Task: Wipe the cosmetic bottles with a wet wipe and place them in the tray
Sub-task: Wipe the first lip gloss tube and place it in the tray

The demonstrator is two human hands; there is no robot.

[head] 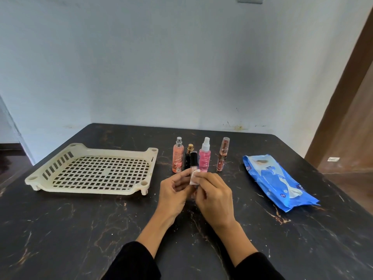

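My left hand (pixel 175 190) holds a small clear bottle with a black cap (pixel 193 165) upright above the table's middle. My right hand (pixel 214 196) presses a small white wet wipe (pixel 195 177) against the bottle's side. Behind them stand an orange spray bottle (pixel 178 155), a black bottle with a gold cap (pixel 188 156), a pink spray bottle (pixel 204 157) and a reddish slim tube (pixel 223 154). The cream perforated tray (pixel 96 172) lies to the left with nothing in it.
A blue pack of wet wipes (pixel 276 181) lies at the right of the dark marble table (pixel 80 229). A pale wall runs behind the table's far edge. A brown door frame (pixel 343 98) stands at the right.
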